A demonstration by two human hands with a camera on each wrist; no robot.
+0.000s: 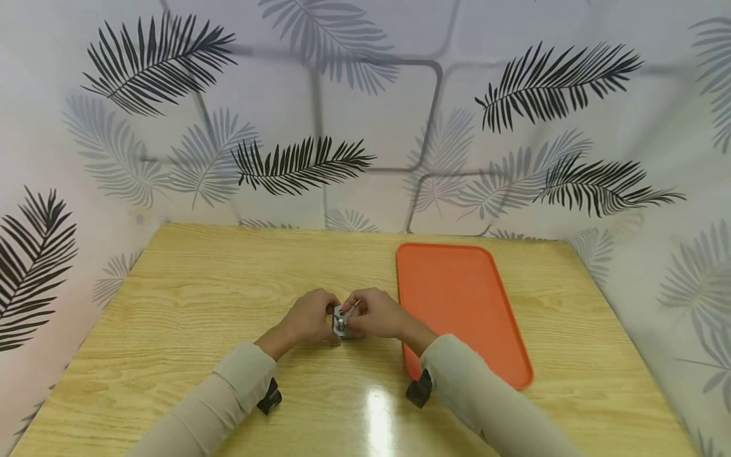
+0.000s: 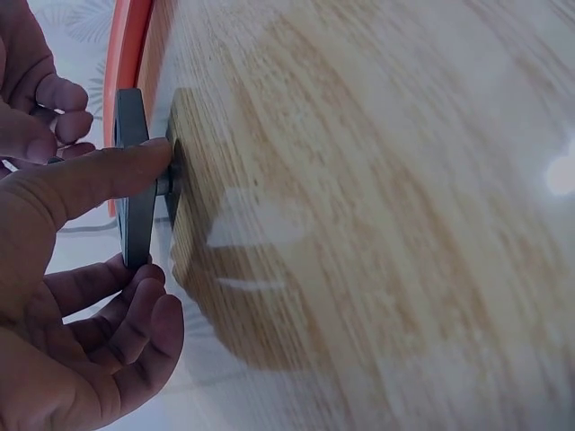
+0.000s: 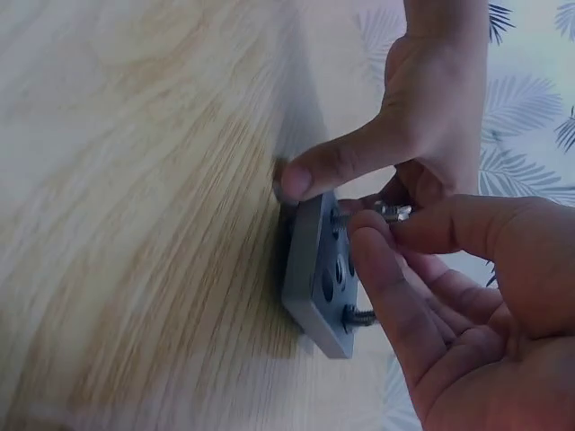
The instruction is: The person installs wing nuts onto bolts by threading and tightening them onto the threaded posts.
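A small grey metal plate [image 3: 310, 278] with several holes stands off the table on bolt heads beneath it. My left hand [image 1: 308, 317] grips its edges, the thumb against a bolt head [image 2: 173, 175] on the underside in the left wrist view. With thumb and forefinger, my right hand [image 1: 379, 313] pinches at the upper bolt [image 3: 393, 213], whose shiny end shows past the fingertips; whether a nut sits between them is hidden. Another threaded bolt [image 3: 363, 317] sticks up from the plate's lower corner, untouched by the fingertips.
An orange-red tray [image 1: 457, 298] lies on the wooden table [image 1: 228, 273], right of the hands, with the right forearm across its near left corner. Behind the table rises a wall covering [image 1: 365, 114] with a leaf print. Black wrist bands [image 1: 270, 398] show at both cuffs.
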